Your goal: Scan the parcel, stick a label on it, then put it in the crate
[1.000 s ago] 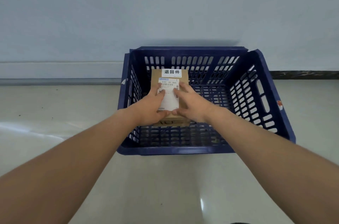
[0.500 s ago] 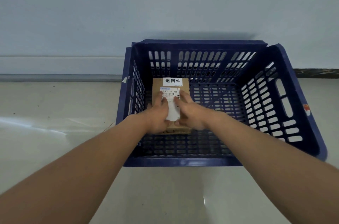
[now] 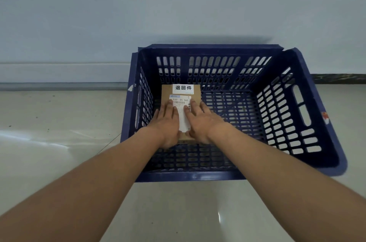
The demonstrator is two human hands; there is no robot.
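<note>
A small brown cardboard parcel point(image 3: 166, 91) lies inside the dark blue slatted crate point(image 3: 309, 115), against its left wall. On its top are a white shipping sheet with a barcode point(image 3: 183, 103) and a white label with black characters point(image 3: 183, 87) at the far end. My left hand point(image 3: 167, 123) grips the parcel's near left side with fingers flat on top. My right hand point(image 3: 200, 121) grips its near right side the same way. The parcel's near end is hidden behind my hands.
The crate stands on a pale glossy floor point(image 3: 59, 142) close to a light wall point(image 3: 99, 14) with a skirting strip point(image 3: 59, 73). The rest of the crate's slatted bottom point(image 3: 233, 115) to the right of the parcel is bare.
Both hands have carried the parcel lower into the crate, down to its bottom by the left wall. The view has shifted closer, so the crate looks larger.
</note>
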